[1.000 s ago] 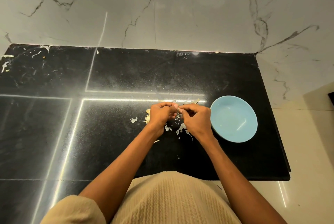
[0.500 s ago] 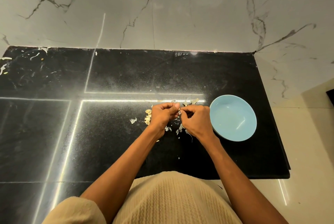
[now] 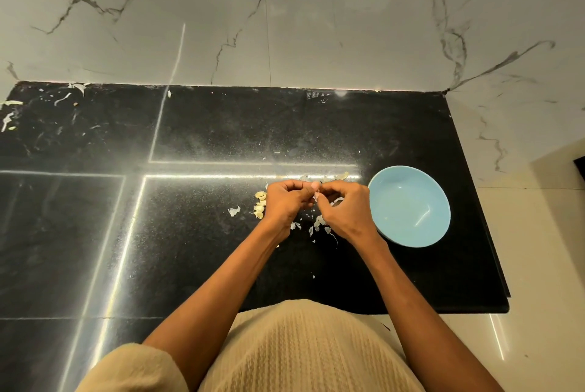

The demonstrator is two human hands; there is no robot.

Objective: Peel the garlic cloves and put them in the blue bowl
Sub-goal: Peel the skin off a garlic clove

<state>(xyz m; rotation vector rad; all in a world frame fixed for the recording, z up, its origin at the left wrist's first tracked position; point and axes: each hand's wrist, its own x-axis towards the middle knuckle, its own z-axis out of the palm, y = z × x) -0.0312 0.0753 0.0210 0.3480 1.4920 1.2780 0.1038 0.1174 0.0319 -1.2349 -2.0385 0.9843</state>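
My left hand (image 3: 286,201) and my right hand (image 3: 343,206) meet over the black counter, fingertips together, pinching a small garlic clove (image 3: 316,196) that is mostly hidden by the fingers. Several unpeeled garlic cloves (image 3: 260,204) lie just left of my left hand. Thin white peel scraps (image 3: 318,223) lie scattered under and below the hands. The blue bowl (image 3: 409,205) stands right of my right hand, close to the wrist; I see nothing in it.
The black stone counter (image 3: 196,233) ends at a marble wall (image 3: 285,18) behind and at a right edge near the bowl. More peel bits (image 3: 338,176) lie beyond the hands, and scraps sit at the far left corner (image 3: 12,113).
Both hands stay joined at the same spot; the fingers have shifted slightly around the clove. The bowl and the cloves on the counter have not moved.
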